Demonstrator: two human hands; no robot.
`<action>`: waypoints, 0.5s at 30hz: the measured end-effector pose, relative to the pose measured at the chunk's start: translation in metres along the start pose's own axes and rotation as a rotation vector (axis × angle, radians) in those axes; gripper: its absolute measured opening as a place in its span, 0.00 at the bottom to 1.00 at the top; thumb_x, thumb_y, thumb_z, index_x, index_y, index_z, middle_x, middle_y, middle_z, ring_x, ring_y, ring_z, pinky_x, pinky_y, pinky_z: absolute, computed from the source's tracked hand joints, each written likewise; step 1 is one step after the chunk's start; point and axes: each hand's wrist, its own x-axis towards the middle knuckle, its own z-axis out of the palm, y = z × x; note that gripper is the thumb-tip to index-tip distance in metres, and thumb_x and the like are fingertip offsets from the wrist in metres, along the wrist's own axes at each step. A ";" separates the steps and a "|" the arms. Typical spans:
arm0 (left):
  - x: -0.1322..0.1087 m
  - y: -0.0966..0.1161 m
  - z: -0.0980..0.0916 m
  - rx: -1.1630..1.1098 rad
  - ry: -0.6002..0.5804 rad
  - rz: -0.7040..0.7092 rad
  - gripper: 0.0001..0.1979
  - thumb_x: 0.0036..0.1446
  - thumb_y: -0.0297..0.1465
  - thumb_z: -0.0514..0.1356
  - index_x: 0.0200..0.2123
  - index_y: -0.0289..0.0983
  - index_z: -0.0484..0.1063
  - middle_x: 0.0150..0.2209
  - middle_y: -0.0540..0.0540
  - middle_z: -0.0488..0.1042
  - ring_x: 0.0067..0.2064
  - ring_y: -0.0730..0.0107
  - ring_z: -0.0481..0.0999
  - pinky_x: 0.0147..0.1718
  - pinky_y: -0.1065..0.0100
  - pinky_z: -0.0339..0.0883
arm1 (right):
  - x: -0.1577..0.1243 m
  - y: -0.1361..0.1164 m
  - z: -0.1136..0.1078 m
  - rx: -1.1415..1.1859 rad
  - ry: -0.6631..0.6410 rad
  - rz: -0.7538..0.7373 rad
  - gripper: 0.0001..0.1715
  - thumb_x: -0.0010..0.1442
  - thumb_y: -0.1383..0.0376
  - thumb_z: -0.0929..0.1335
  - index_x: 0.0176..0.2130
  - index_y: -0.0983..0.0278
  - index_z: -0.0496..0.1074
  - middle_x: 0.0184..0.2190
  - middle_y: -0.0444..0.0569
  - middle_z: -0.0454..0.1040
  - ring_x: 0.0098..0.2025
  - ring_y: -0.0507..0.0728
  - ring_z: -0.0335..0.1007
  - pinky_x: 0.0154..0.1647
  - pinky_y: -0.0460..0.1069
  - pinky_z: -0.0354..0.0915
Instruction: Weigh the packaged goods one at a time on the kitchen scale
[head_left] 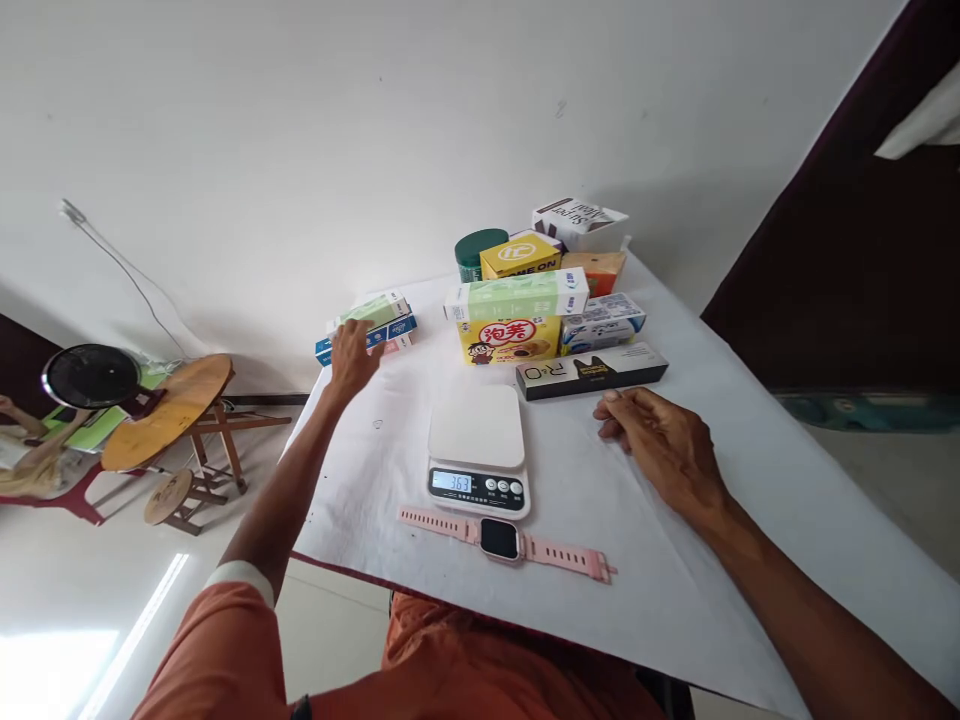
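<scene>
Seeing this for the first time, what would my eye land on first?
Probably the white scale on the table, with its lit display, and the pink-strapped watch stretched out in front of it. Then the colourful boxes grouped behind the scale, toward the wall. The left hand is at a smaller stack farther left.

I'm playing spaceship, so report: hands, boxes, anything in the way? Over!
Left hand at stacked boxes. Right hand loosely curled near long box. Scale between them, watch nearer body.

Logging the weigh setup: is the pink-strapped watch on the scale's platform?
No, the pink-strapped watch lies on the white-covered table, on the person's side of the scale.
</scene>
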 end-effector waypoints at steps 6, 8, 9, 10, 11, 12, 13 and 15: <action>0.057 -0.029 -0.004 0.063 -0.192 -0.099 0.31 0.65 0.45 0.62 0.66 0.37 0.63 0.68 0.28 0.65 0.69 0.38 0.62 0.63 0.46 0.57 | 0.004 0.010 0.000 -0.042 0.054 -0.030 0.30 0.63 0.38 0.67 0.27 0.58 0.75 0.23 0.49 0.77 0.23 0.58 0.70 0.27 0.54 0.66; 0.069 -0.031 -0.003 0.057 -0.271 -0.105 0.32 0.64 0.47 0.62 0.65 0.36 0.64 0.67 0.28 0.66 0.68 0.38 0.62 0.64 0.46 0.55 | 0.005 0.012 0.000 -0.036 0.053 -0.041 0.30 0.64 0.39 0.67 0.27 0.58 0.76 0.22 0.49 0.77 0.22 0.58 0.69 0.26 0.54 0.65; 0.073 -0.032 -0.002 0.055 -0.298 -0.108 0.31 0.64 0.46 0.62 0.63 0.36 0.64 0.66 0.28 0.67 0.68 0.39 0.63 0.64 0.46 0.55 | 0.005 0.012 0.000 -0.033 0.053 -0.045 0.30 0.64 0.39 0.67 0.27 0.58 0.75 0.22 0.49 0.77 0.22 0.57 0.69 0.26 0.53 0.65; 0.076 -0.032 -0.001 0.054 -0.313 -0.112 0.29 0.64 0.45 0.62 0.62 0.36 0.65 0.65 0.28 0.68 0.67 0.39 0.64 0.63 0.46 0.55 | 0.005 0.012 0.000 -0.031 0.052 -0.049 0.30 0.64 0.39 0.67 0.27 0.59 0.75 0.21 0.49 0.76 0.22 0.57 0.69 0.26 0.53 0.65; 0.078 -0.032 -0.001 0.054 -0.317 -0.114 0.27 0.63 0.43 0.62 0.61 0.37 0.66 0.64 0.29 0.69 0.66 0.39 0.65 0.63 0.46 0.56 | 0.005 0.011 0.000 -0.028 0.052 -0.052 0.30 0.64 0.39 0.67 0.27 0.59 0.75 0.21 0.49 0.76 0.23 0.57 0.69 0.26 0.53 0.65; 0.079 -0.032 -0.002 0.054 -0.314 -0.115 0.26 0.63 0.42 0.62 0.60 0.37 0.67 0.63 0.29 0.69 0.65 0.40 0.66 0.62 0.46 0.57 | 0.004 0.011 0.000 -0.025 0.050 -0.056 0.30 0.64 0.39 0.67 0.27 0.59 0.75 0.21 0.49 0.76 0.23 0.57 0.70 0.27 0.52 0.66; 0.080 -0.032 -0.003 0.052 -0.310 -0.114 0.25 0.62 0.41 0.62 0.59 0.37 0.67 0.62 0.29 0.70 0.65 0.40 0.66 0.62 0.46 0.57 | 0.004 0.010 0.000 -0.022 0.049 -0.058 0.30 0.64 0.39 0.67 0.27 0.59 0.74 0.21 0.48 0.76 0.24 0.57 0.70 0.27 0.52 0.66; 0.077 -0.030 -0.010 0.049 -0.298 -0.106 0.24 0.62 0.40 0.62 0.59 0.38 0.66 0.62 0.30 0.69 0.65 0.41 0.65 0.62 0.46 0.58 | 0.003 0.007 -0.001 -0.011 0.046 -0.062 0.29 0.64 0.40 0.67 0.27 0.60 0.74 0.22 0.48 0.76 0.24 0.56 0.70 0.28 0.52 0.67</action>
